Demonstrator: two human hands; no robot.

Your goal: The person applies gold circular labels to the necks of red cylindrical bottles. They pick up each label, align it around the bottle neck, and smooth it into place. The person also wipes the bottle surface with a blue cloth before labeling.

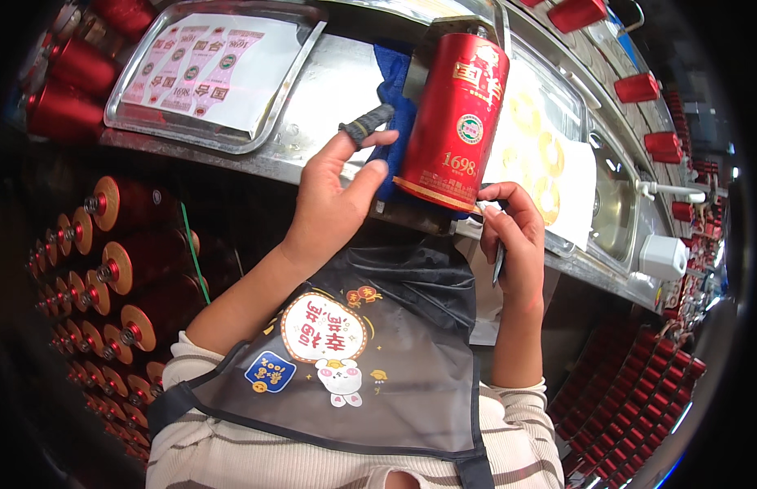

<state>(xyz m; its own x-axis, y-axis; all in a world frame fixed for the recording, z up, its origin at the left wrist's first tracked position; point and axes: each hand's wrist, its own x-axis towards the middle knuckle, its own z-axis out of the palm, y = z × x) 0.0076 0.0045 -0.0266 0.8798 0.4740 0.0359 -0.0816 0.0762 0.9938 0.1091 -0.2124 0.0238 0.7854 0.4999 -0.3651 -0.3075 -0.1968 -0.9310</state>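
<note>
A red cylindrical bottle [456,122] with gold lettering and a round green-and-white emblem lies with its base toward me on a blue cloth [392,90]. A thin gold band [435,196] runs along its base edge. My left hand [337,191] is beside it on the left, fingers apart, with a grey knitted cover [368,125] on one finger; it holds nothing. At the base's right end, the fingertips of my right hand [517,232] are pinched together near the band. A thin dark flat piece [498,266] sticks out below those fingers, its kind unclear.
On the left, a metal tray [272,122] holds pink-and-white label sheets [203,69]. Right of the bottle, round gold labels [547,155] lie on a white sheet. Farther right is a metal basin [615,196] with a white container [664,257]. Red bottles [134,265] crowd the lower left.
</note>
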